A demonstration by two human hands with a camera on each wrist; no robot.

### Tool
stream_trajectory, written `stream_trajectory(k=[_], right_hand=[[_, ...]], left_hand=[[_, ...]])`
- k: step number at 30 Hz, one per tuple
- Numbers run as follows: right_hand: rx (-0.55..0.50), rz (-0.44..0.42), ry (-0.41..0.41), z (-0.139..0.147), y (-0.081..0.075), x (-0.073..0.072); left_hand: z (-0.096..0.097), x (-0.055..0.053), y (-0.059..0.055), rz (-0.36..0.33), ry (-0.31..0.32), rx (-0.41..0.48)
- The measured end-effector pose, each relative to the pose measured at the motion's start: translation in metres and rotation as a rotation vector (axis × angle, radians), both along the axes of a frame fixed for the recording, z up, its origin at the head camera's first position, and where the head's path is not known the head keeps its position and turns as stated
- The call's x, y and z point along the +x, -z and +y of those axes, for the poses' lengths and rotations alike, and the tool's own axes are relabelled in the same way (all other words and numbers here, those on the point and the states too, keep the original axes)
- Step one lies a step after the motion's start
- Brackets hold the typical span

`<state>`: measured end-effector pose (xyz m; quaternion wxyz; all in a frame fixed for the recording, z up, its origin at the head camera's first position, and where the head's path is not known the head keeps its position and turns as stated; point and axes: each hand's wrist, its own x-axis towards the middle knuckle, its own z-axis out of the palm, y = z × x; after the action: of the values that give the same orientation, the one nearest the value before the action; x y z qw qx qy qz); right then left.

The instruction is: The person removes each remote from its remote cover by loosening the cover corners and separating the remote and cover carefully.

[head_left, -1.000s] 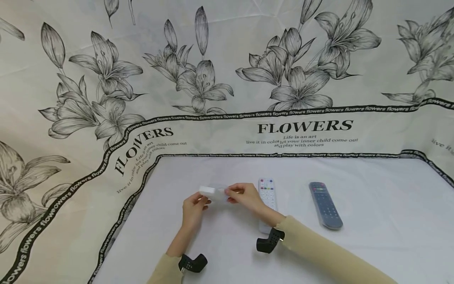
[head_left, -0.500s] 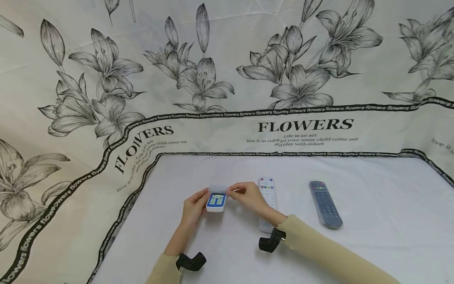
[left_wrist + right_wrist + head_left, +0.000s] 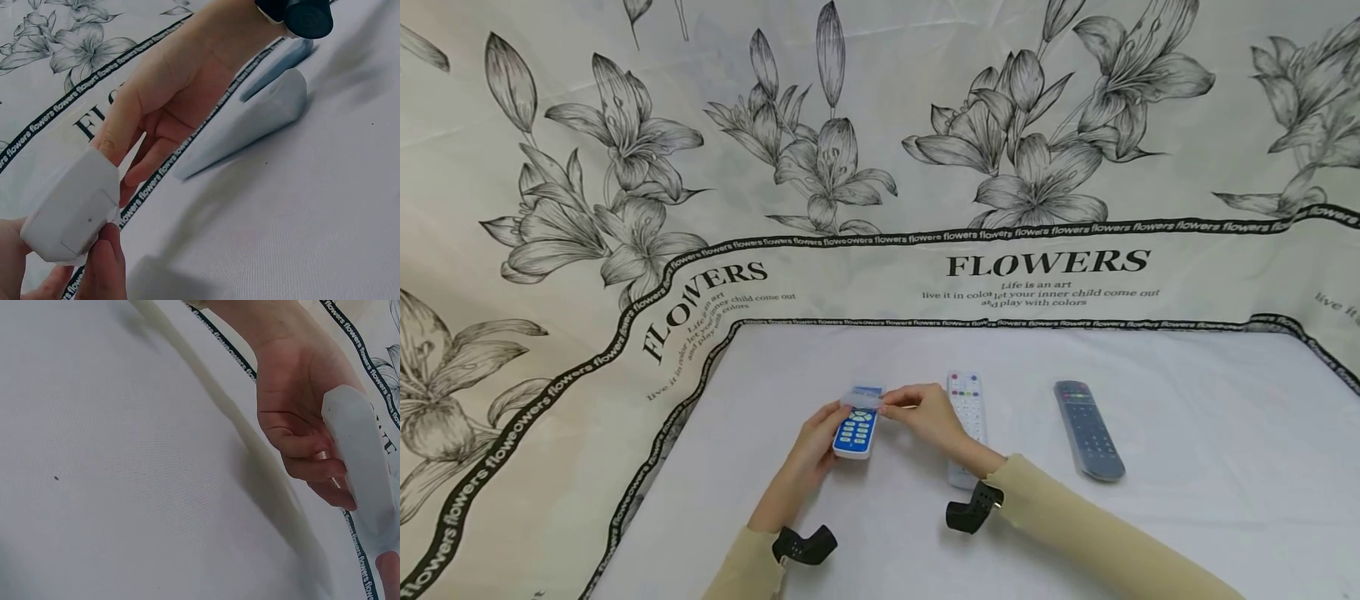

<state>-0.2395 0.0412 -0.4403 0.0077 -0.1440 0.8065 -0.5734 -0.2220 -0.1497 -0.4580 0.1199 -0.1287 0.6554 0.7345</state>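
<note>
My left hand (image 3: 812, 440) grips a small remote control (image 3: 854, 436) by its side, thumb along the edge. The remote has a white body and a blue face with pale keys; its white underside (image 3: 75, 206) shows in the left wrist view. A clear plastic sleeve (image 3: 862, 397) covers the far end of the remote, and the keyed near end is bare. My right hand (image 3: 928, 413) pinches the sleeve's right edge between thumb and forefinger. In the right wrist view, curled left fingers lie against the remote's pale back (image 3: 359, 450).
A white remote control (image 3: 967, 408) lies on the white tabletop (image 3: 1210, 467), partly hidden under the right forearm. Farther right is a dark grey remote control (image 3: 1090, 432). A flower-printed cloth (image 3: 850, 283) hangs behind and to the left.
The held remote has swung from showing its white end to showing its blue face, tilting toward the head camera. More of its keys show below the sleeve. The right hand has barely moved.
</note>
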Motion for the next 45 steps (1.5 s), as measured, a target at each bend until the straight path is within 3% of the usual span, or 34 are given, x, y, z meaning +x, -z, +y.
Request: stream_trajectory(k=[4,9,20,24,30,34,39,45], right_hand=[[-0.011,-0.001,0.008,0.0,-0.002,0.0],[-0.026,0.006,0.007,0.002,-0.003,-0.002],[-0.06,-0.043,-0.014,0.008,-0.002,-0.002],[-0.178,-0.138,-0.019,0.008,-0.003,-0.004],[-0.351,-0.384,0.037,0.006,-0.007,-0.013],[-0.327,-0.48,0.001,0.005,-0.011,-0.018],[-0.285,-0.567,-0.026,0.003,-0.015,-0.021],[-0.336,-0.587,0.008,-0.002,-0.017,-0.026]], left_hand=[[-0.001,-0.001,0.001,0.022,0.061,-0.025],[-0.003,0.001,0.0,0.036,0.098,0.014],[-0.003,0.003,-0.003,0.027,0.118,0.013],[-0.003,0.003,-0.002,0.005,0.099,0.034],[-0.003,0.005,-0.005,0.01,0.087,0.058],[-0.003,0.005,-0.006,0.03,0.11,0.057],[-0.003,0.005,-0.006,0.034,0.106,-0.006],[-0.003,0.006,-0.005,0.089,0.107,-0.05]])
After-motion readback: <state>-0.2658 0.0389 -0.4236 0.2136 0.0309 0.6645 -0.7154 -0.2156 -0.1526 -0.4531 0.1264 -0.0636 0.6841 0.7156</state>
